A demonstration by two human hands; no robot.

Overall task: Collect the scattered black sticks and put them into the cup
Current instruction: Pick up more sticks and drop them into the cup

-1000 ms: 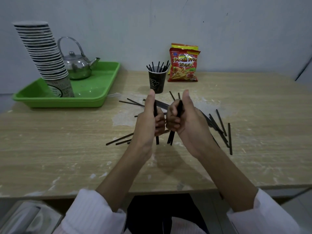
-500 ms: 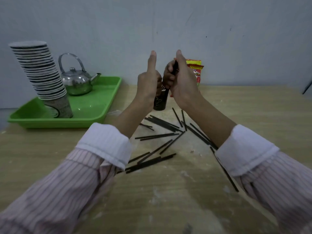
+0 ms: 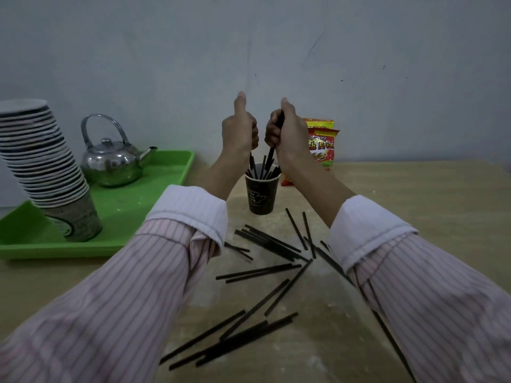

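A single wide-angle view from a camera worn on the person's head looks forward and slightly down across a wooden table [image 3: 414, 217] toward a grey wall [image 3: 359, 64]. Both striped sleeves enter from the bottom corners, very close to the lens. The left hand [image 3: 239, 131] and right hand [image 3: 287, 134] sit near centre frame.

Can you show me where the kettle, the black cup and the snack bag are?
kettle [image 3: 110, 164]: head view, on its shiny round body.
black cup [image 3: 261, 193]: head view, on its front wall.
snack bag [image 3: 323, 146]: head view, on its red front.
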